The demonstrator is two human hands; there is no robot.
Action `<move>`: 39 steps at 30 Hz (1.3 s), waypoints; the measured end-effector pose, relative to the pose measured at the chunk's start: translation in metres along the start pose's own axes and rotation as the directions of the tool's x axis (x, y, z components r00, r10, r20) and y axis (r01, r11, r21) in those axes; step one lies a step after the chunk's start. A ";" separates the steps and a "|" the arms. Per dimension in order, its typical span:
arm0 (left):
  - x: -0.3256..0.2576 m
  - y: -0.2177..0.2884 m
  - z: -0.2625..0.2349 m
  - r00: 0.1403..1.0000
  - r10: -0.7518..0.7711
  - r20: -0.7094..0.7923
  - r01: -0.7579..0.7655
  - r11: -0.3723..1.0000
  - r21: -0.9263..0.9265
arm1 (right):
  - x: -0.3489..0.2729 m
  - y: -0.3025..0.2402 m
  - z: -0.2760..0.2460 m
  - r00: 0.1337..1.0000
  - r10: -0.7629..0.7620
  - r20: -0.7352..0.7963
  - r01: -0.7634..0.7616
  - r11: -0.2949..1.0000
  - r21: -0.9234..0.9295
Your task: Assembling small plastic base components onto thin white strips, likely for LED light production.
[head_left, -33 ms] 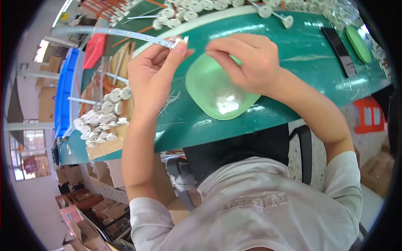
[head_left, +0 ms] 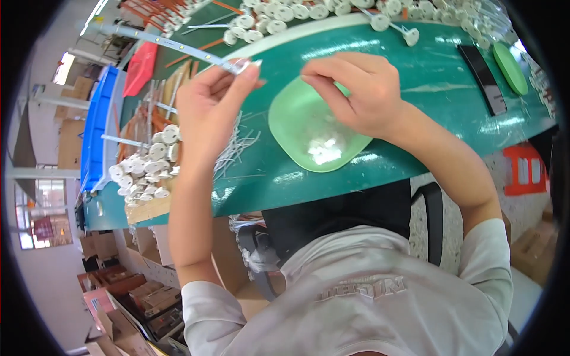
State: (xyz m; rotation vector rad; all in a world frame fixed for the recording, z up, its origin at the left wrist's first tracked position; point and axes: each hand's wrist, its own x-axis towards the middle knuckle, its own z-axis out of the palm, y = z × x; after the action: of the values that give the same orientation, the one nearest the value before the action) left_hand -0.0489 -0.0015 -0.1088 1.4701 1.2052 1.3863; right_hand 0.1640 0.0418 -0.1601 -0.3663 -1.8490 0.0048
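Note:
My left hand (head_left: pixel 209 110) is pinching one end of a pale LED strip (head_left: pixel 178 46) between thumb and fingers. A small white piece shows at the thumb tip, and the strip runs off to the upper left. Level with it, my right hand (head_left: pixel 365 89) has thumb and forefinger pressed together over the far side of a green bowl (head_left: pixel 288 124); anything between those fingertips is too small to make out. Tiny clear or pale bits seem to lie in the bowl. Beside my left wrist is a heap of thin white slivers (head_left: pixel 234 148) on the green table (head_left: pixel 261 193).
White round discs (head_left: pixel 142 172) with strips lie piled on cardboard at left, near a blue bin (head_left: pixel 98 124) and a red tray (head_left: pixel 141 68). More discs (head_left: pixel 279 18) line the far side. A black phone-like slab (head_left: pixel 481 77) and a green dish (head_left: pixel 509 68) sit at right.
My left hand has shifted slightly left with the LED strip, and more of the white slivers now show beside the wrist. My right hand stays pinched over the bowl.

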 end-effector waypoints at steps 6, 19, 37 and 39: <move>0.005 0.036 -0.139 0.985 0.005 -0.173 0.165 0.270 0.949 | 0.002 -0.006 0.000 0.999 -0.008 0.048 0.008 1.000 -0.006; 0.016 0.044 -0.166 0.995 -0.079 -0.057 0.038 -0.219 0.975 | -0.004 -0.011 0.004 0.970 -0.023 0.242 0.012 0.999 0.044; 0.165 -0.078 -0.045 0.997 -0.075 -0.035 0.037 0.022 0.999 | -0.006 -0.008 -0.001 0.947 0.011 0.320 0.002 0.999 -0.038; 0.174 -0.085 -0.050 0.981 -0.187 -0.055 0.043 -0.070 0.997 | -0.002 -0.011 -0.001 0.940 -0.003 0.341 0.014 1.000 -0.028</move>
State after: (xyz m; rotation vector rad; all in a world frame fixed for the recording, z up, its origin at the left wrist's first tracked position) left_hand -0.1157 0.1846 -0.1383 2.1936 2.4869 -0.1157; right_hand 0.1626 0.0311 -0.1599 -0.3972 -2.1959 0.0366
